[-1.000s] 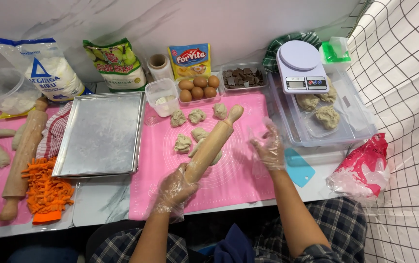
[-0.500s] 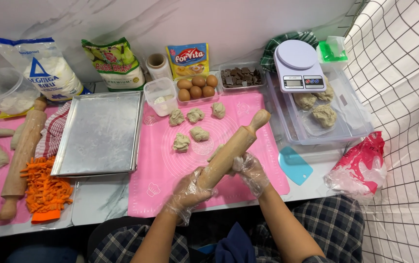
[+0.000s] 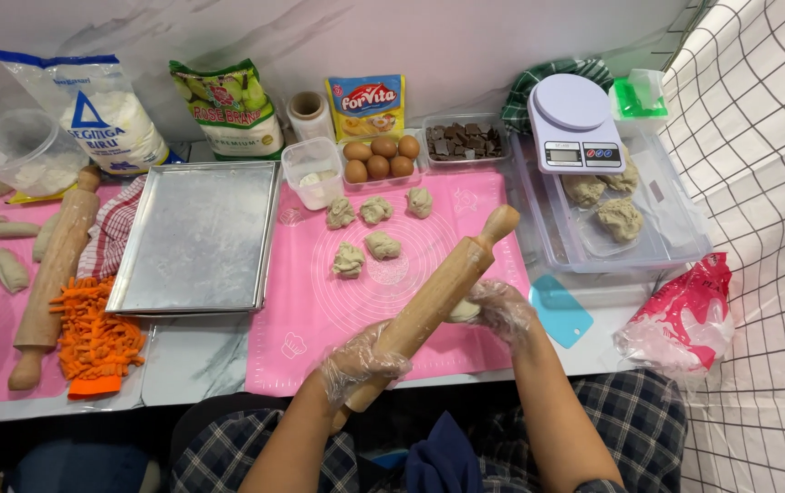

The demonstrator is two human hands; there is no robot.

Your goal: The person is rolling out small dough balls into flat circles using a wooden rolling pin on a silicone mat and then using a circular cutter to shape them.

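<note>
Where the pink mat lies across the counter, five small dough lumps are counted on it: three in a far row and two nearer. Two rolling pins are seen, one held and a second rolling pin lying on the left mat. Two bags of flour and one yellow packet stand against the far wall.

Six brown eggs are held in a clear tray, and dark chocolate pieces fill another clear tray to its right. A small clear tub with something white inside stands left of the eggs. At least three dough lumps rest in the large clear box on the right, and a white kitchen scale sits on its far edge. The metal baking tray is seen left of the pink mat.

The rolling pin is held above the near part of the pink mat. Its long axis runs diagonally, the near end pointing down-left toward the person and the far handle pointing up-right toward the clear box. The gloved left hand is wrapped shut around the near end. The gloved right hand is curled against the middle of the barrel from the right, with a pale bit of dough pressed between palm and wood.
</note>
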